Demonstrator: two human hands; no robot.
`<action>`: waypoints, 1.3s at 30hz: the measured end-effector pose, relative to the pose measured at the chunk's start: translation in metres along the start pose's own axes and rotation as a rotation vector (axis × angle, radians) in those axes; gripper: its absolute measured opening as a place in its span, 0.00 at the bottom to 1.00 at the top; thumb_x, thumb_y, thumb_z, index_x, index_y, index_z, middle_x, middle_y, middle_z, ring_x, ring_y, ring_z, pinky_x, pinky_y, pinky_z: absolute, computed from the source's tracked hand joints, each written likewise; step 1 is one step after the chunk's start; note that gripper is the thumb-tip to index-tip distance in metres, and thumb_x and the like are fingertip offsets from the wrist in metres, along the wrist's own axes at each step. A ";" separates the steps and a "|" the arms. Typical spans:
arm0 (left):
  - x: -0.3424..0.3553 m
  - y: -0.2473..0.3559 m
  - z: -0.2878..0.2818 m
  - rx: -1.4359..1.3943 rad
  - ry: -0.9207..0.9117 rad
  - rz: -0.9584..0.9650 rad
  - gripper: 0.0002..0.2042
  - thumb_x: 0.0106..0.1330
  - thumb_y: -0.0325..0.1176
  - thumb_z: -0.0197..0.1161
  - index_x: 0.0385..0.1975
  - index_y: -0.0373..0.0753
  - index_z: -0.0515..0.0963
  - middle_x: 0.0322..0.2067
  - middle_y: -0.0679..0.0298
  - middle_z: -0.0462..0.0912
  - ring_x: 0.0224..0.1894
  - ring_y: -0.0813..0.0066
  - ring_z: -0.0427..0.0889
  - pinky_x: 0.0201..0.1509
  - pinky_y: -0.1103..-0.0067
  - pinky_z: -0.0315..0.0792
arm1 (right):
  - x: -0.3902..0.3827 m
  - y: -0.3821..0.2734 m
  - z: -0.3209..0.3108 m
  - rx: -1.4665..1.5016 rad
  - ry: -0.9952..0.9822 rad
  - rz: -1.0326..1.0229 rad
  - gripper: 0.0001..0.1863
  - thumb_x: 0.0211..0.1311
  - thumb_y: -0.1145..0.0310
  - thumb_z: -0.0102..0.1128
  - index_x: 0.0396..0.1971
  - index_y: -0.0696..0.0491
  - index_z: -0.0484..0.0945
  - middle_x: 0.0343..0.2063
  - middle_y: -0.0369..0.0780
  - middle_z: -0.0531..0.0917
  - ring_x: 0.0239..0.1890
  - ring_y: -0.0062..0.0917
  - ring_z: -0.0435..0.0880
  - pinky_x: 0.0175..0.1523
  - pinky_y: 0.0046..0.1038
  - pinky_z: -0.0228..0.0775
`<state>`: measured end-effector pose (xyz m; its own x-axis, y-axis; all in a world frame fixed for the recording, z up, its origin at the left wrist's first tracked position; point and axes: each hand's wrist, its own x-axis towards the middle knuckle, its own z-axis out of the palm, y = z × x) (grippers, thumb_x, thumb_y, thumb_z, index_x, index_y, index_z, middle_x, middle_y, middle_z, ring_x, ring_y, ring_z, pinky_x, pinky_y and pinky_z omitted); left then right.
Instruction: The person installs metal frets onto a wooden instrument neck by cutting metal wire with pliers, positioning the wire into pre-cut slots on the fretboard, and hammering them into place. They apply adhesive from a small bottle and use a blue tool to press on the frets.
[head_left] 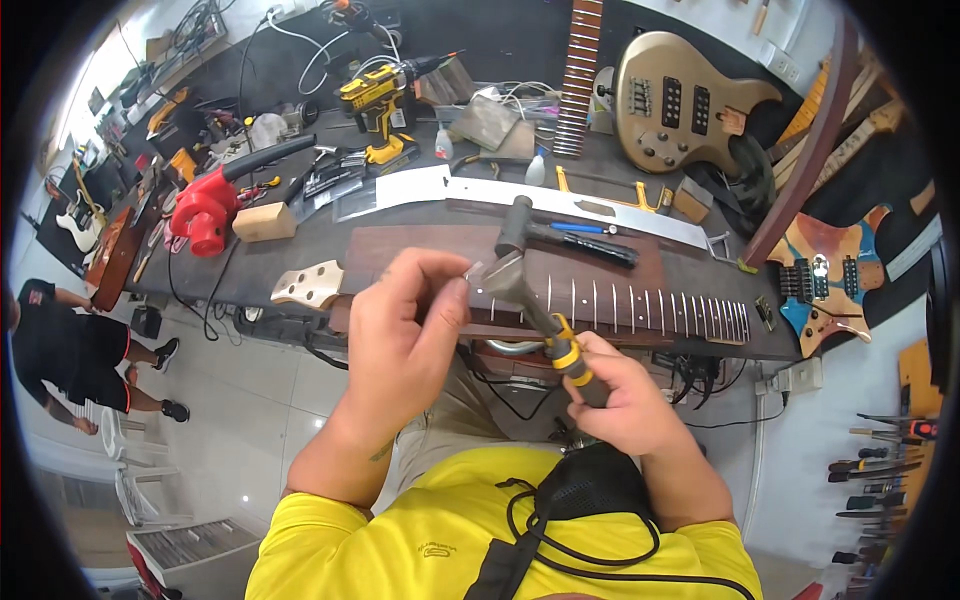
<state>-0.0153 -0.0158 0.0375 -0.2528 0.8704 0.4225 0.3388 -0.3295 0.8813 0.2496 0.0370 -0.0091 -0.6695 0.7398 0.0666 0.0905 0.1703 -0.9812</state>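
Note:
My left hand (405, 330) pinches a small thin metal piece (474, 272) between thumb and finger, beside the jaws of end nippers (510, 275). My right hand (625, 395) grips the nippers' yellow-and-black handles. Below and behind them lies a guitar neck (650, 312) with a cream headstock (308, 284) at its left and frets along its dark fingerboard. A reddish-brown board (400, 245) lies behind the neck, with a black-handled hammer (590, 247) on it and a blue pen (590, 227) nearby.
A red blower (205, 215), wooden block (264, 222), yellow drill (378, 110) and long metal straightedge (570, 208) lie on the bench. Guitar bodies stand at back right (665, 105) and far right (830, 280). Another person (70, 350) is at left, near white chairs (130, 450).

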 end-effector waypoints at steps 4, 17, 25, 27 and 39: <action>-0.003 0.001 0.007 0.076 0.024 0.141 0.04 0.73 0.20 0.66 0.44 0.31 0.83 0.26 0.61 0.85 0.25 0.76 0.83 0.32 0.79 0.74 | 0.003 0.000 0.000 -0.117 -0.048 -0.098 0.12 0.47 0.85 0.63 0.34 0.58 0.80 0.50 0.40 0.74 0.52 0.27 0.74 0.61 0.27 0.66; -0.014 0.000 -0.006 -0.026 0.019 0.175 0.07 0.71 0.17 0.67 0.45 0.30 0.85 0.28 0.59 0.88 0.27 0.77 0.87 0.33 0.80 0.77 | 0.006 0.001 0.003 0.075 -0.181 -0.004 0.09 0.45 0.80 0.68 0.27 0.56 0.78 0.58 0.43 0.75 0.63 0.33 0.73 0.71 0.34 0.61; -0.014 0.006 -0.013 0.044 -0.032 0.169 0.06 0.72 0.17 0.65 0.45 0.28 0.86 0.31 0.62 0.89 0.31 0.81 0.88 0.36 0.83 0.79 | 0.006 0.003 0.006 0.131 -0.173 -0.033 0.09 0.47 0.82 0.64 0.32 0.60 0.81 0.63 0.45 0.75 0.64 0.32 0.75 0.66 0.31 0.67; -0.017 0.006 -0.013 0.052 -0.026 0.184 0.06 0.72 0.16 0.65 0.44 0.28 0.87 0.30 0.62 0.89 0.31 0.80 0.89 0.35 0.83 0.79 | 0.003 0.006 0.006 0.123 -0.197 -0.027 0.16 0.48 0.84 0.62 0.40 0.60 0.82 0.65 0.44 0.73 0.64 0.32 0.74 0.67 0.31 0.67; -0.017 0.003 -0.023 0.005 -0.180 0.032 0.11 0.71 0.22 0.67 0.51 0.29 0.85 0.36 0.57 0.91 0.35 0.75 0.90 0.40 0.81 0.81 | 0.005 0.001 0.015 -0.142 -0.076 -0.125 0.12 0.43 0.84 0.59 0.31 0.59 0.78 0.40 0.40 0.81 0.42 0.29 0.81 0.51 0.30 0.74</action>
<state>-0.0306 -0.0397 0.0378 -0.0756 0.9110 0.4055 0.3483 -0.3569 0.8668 0.2356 0.0312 -0.0121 -0.7351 0.6570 0.1673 0.1029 0.3520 -0.9303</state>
